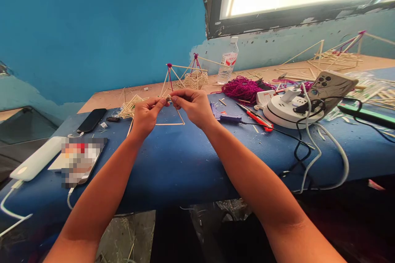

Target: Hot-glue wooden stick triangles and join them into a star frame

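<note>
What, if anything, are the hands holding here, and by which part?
The left hand and right hand pinch a small pale piece, one from each side; it's too small to tell which part each grips.

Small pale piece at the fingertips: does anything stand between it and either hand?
Nothing visible does: the left hand and right hand both pinch the small pale piece. The wooden stick frame shows behind them, not between.
</note>
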Action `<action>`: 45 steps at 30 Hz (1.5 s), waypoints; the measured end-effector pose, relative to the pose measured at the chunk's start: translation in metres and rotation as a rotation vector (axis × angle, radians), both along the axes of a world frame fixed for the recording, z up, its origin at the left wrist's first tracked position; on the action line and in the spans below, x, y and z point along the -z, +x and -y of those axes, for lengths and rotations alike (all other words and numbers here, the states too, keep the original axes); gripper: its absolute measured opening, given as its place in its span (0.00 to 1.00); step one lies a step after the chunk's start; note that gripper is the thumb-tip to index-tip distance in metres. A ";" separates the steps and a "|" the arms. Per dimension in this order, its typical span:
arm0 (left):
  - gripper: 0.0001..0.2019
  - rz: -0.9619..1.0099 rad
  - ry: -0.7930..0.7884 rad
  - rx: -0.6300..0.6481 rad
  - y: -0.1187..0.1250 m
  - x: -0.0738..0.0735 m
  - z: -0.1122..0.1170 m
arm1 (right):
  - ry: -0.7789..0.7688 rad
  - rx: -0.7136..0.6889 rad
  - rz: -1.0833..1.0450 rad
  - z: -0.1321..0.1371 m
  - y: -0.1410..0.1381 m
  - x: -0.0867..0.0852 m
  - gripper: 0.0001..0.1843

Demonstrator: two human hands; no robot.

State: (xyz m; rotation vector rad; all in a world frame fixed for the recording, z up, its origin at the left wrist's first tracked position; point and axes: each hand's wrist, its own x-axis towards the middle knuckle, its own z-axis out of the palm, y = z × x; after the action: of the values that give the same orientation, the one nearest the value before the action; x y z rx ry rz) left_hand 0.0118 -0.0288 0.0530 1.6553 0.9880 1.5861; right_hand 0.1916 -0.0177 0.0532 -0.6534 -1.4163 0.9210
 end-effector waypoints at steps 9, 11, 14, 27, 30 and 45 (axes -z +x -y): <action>0.17 -0.052 0.031 0.026 0.000 0.002 -0.001 | -0.043 -0.009 0.014 0.000 0.001 -0.001 0.11; 0.17 -0.040 0.030 0.042 0.000 0.003 -0.001 | -0.052 -0.015 0.023 0.001 0.001 -0.001 0.11; 0.17 -0.016 0.014 0.069 0.001 0.003 -0.002 | -0.055 -0.065 0.018 -0.001 0.001 0.000 0.12; 0.22 -0.032 -0.112 0.079 0.002 0.001 0.000 | -0.066 -0.002 0.044 -0.001 0.002 0.000 0.13; 0.22 -0.037 -0.104 0.067 0.002 0.001 0.000 | -0.074 0.006 0.054 0.000 0.002 -0.001 0.13; 0.24 -0.082 -0.086 0.049 0.005 0.001 0.003 | -0.037 -0.008 0.040 0.005 0.001 -0.004 0.14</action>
State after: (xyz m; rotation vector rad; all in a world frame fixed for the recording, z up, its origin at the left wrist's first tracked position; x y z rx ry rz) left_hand 0.0164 -0.0316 0.0517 1.6834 1.0348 1.4341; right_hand 0.1921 -0.0223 0.0576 -0.6978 -1.4412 0.9470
